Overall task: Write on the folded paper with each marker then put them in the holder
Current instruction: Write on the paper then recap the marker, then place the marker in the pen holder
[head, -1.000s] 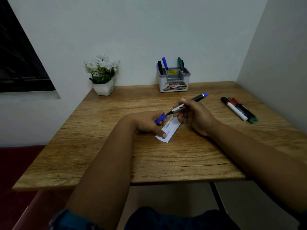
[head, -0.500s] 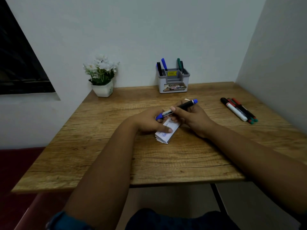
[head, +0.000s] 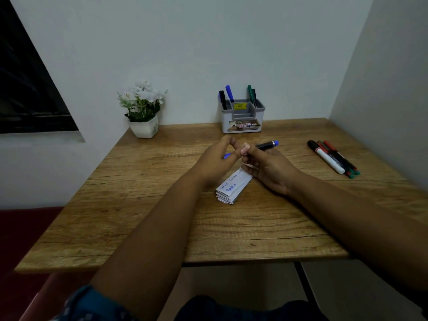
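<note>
A blue marker (head: 266,145) is held level above the table between both hands. My right hand (head: 268,167) grips its black barrel, and the blue end sticks out to the right. My left hand (head: 216,162) curls round the blue cap end (head: 227,155), most of which is hidden by the fingers. The folded paper (head: 234,187) lies on the table just below and between the hands, with blue writing on top; neither hand holds it. The grey and white holder (head: 242,126) stands at the back against the wall with several markers upright in it.
Three markers (head: 333,159) lie side by side on the right of the wooden table (head: 162,216). A white pot of white flowers (head: 143,112) stands at the back left. Walls close the back and right sides.
The uncapped marker came off the paper and the blue cap in my left hand met its tip. Both hands rose slightly, and my left hand no longer rests on the paper.
</note>
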